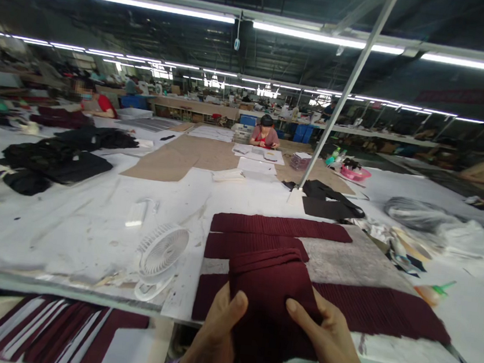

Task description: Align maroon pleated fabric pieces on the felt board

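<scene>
A stack of maroon fabric pieces (269,307) is held up in front of me, its layers fanned slightly at the top edge. My left hand (219,324) grips its left side, thumb on the front face. On the right side, my right hand (323,330) does the same; the fingers behind the stack are hidden. Beyond it, overlapping maroon pieces lie in rows on a grey-white board: a long far row (280,227), a shorter middle row (256,247) and a near row (380,311) that passes behind the stack.
A white fan (164,254) stands left of the board. Maroon and white pieces (54,329) lie at lower left. A white pole (343,94) rises from the table beside black cloth (331,200). A bottle with a green spout (432,293) lies right. Co-workers sit farther off.
</scene>
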Available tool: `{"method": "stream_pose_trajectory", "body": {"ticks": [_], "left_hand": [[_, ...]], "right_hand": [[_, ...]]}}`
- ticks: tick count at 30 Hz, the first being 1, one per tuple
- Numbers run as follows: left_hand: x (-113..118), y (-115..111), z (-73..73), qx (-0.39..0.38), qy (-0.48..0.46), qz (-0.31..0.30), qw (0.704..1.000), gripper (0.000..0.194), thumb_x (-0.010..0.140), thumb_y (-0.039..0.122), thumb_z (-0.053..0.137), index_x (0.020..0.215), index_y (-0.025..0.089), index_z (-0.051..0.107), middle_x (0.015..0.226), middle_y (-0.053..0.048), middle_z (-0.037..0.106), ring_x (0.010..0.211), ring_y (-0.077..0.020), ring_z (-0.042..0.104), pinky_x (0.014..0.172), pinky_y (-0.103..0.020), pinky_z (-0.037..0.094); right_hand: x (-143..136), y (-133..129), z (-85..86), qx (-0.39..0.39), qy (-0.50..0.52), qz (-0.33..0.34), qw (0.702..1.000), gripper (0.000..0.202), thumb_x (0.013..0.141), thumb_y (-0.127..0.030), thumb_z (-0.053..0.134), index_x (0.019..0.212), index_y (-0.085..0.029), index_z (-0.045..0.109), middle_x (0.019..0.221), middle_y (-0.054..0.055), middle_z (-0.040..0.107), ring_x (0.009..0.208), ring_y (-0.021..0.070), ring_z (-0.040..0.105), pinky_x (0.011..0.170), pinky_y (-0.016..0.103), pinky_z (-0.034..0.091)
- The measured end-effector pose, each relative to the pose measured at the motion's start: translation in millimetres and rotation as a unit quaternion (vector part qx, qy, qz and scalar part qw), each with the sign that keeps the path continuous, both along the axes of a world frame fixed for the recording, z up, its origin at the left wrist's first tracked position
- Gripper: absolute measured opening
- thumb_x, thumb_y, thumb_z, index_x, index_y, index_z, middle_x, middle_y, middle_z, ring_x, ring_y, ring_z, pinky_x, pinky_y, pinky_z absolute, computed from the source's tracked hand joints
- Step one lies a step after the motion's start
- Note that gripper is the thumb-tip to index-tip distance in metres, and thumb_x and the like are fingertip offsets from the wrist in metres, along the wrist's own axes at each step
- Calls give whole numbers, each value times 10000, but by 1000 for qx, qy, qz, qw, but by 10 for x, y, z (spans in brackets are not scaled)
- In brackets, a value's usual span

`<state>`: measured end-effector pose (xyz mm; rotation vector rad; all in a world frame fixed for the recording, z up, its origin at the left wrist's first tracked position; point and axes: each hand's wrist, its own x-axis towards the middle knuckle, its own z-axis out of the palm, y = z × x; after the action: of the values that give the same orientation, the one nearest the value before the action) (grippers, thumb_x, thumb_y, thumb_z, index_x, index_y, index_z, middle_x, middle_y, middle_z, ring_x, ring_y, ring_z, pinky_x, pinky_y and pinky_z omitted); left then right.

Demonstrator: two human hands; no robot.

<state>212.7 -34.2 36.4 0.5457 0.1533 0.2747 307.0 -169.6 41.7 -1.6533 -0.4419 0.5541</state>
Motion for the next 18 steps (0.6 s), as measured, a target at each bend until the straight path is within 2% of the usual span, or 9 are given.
{"method": "stream_pose_trajectory", "body": {"ticks": [2,4,8,10,14,18], "left_hand": [[9,-26,7,16,24,13,999,597,735,296,724,1295,193,546,1141,-115,695,1163,-305,576,1053,-452,399],[22,-44,12,29,60,21,998,564,742,251,714,1280,182,560,1069,-117,721,1093,-295,621,1019,-447,430],[22,-38,34,29,79,18,996,528,747,268,707,1252,175,585,1011,-121,735,1012,-286,658,966,-443,467],[3,-24,46,36,76,10,996,519,743,279,709,1237,168,596,1003,-122,736,1005,-287,659,957,-444,472],[-40,-2,53,81,80,-5,993,493,737,299,714,1200,156,622,1040,-124,726,1040,-291,640,967,-436,461],[-59,12,44,124,86,-24,988,480,738,332,709,1180,161,636,1079,-128,712,1062,-299,624,965,-440,460]], "right_hand": [[-3,1,8,1,1,8,1000,450,784,-452,674,1160,-205,663,1008,80,740,1162,309,568,740,298,552],[0,1,11,-1,-12,14,1000,428,788,-443,671,1143,-206,666,1003,76,736,1120,298,591,766,304,546],[29,-3,3,2,-77,34,996,309,796,-402,673,1031,-202,691,1004,64,710,1020,251,625,877,315,503],[57,-5,-2,31,-92,20,995,255,774,-386,702,959,-211,683,968,48,693,956,221,634,845,293,509],[124,-8,21,102,-108,-53,987,354,703,-383,769,1008,-259,640,988,32,649,897,185,624,773,266,523],[146,-6,74,100,-118,-29,987,327,686,-389,780,962,-252,671,1033,47,640,947,202,613,814,289,520]]}}
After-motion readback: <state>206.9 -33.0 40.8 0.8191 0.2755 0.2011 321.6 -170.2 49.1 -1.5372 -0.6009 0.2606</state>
